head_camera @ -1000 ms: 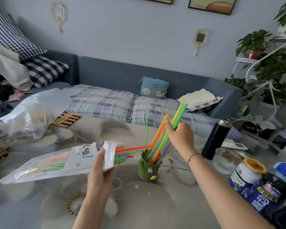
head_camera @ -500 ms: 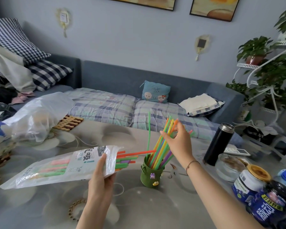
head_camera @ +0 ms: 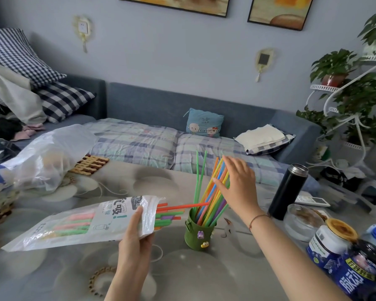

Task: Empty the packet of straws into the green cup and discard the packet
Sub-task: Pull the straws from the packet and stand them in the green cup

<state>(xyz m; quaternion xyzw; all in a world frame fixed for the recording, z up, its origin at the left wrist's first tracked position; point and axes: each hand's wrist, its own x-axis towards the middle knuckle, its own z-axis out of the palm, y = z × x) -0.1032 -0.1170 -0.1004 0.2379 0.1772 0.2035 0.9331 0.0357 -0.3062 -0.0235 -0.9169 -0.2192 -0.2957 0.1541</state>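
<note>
Pinching packet (head_camera: 74,224) near its open mouth w/ L grip (head_camera: 137,233), thumb on top. Holding it approx level above desk (head_camera: 204,276), mouth toward cup (head_camera: 197,235). Holding nothing in R grip (head_camera: 237,187): fingers straight & spread, palm by straws (head_camera: 206,192) leaning in cup. Touching or just beside, can't tell. More straws inside packet, ends poking from mouth. Among them one orange straw (head_camera: 182,206), far out, tip in among cup bunch.

Risks, as judged:
- Could tip cup w/ a sideways push from R grip: small base, tall bunch leaning right.
- Could drag cup over by snagging orange straw in bunch when shifting packet.
- Would spill straws onto desk, short of cup, if tilting packet too early w/ mouth this open.
- Might flick out the two tall green ones standing apart at left if knocking bunch.

Room:
- Tight on right: flask (head_camera: 288,192) near R grip, glass dish (head_camera: 302,222) & jars (head_camera: 332,242) beyond, toward desk edge.
- Open desk in front of cup & below packet.
- Far left, plastic bag (head_camera: 48,157), well apart.
- No bin in view for packet.
</note>
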